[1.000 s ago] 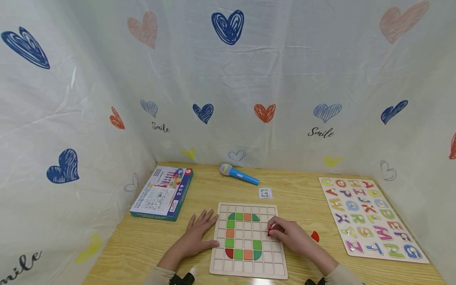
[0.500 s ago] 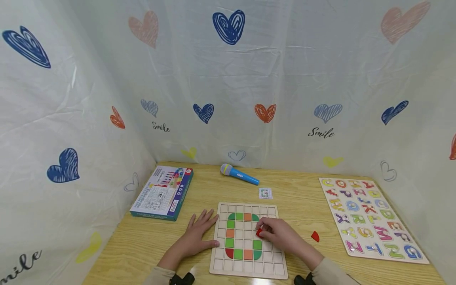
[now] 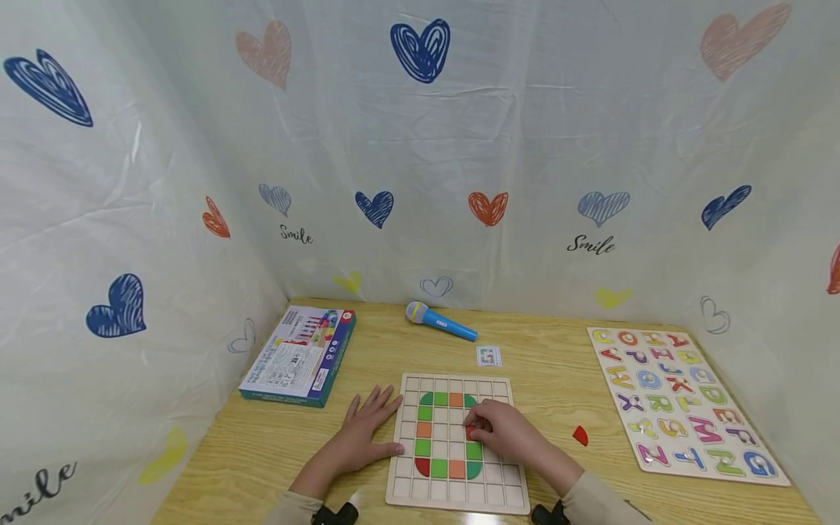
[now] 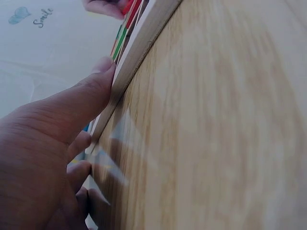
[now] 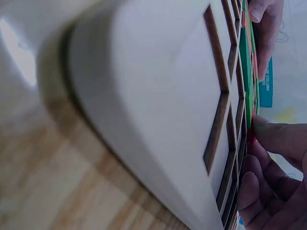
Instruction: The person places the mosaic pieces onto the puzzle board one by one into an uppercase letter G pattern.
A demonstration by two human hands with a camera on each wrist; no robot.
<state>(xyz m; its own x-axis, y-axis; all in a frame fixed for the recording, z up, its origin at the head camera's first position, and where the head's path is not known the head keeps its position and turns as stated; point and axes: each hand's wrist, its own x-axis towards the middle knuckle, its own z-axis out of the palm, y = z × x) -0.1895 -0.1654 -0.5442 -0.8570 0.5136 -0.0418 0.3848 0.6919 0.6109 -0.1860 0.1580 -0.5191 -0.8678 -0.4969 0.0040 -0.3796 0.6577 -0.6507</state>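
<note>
A square-gridded wooden board (image 3: 448, 496) lies on the table, with green, orange and dark red tiles set in a ring of its cells. My left hand (image 3: 361, 436) lies spread on the table at the board's left side, its thumb on the board's edge; the left wrist view shows the thumb (image 4: 98, 81) against that rim. My right hand (image 3: 502, 432) is over the right part of the ring, pinching a small red tile (image 3: 469, 433) between thumb and fingers. That tile is at a cell just above a green square tile (image 3: 474, 451); fingers hide part of it.
A loose red fan-shaped tile (image 3: 580, 436) lies right of the board. Behind the board are a small pattern card (image 3: 488, 356) and a blue toy microphone (image 3: 449, 325). A box (image 3: 298, 355) stands left, an alphabet puzzle board (image 3: 689, 408) right.
My right hand has moved left with the red tile, from the board's right edge to a cell in the ring's right side. My left hand has stayed in place.
</note>
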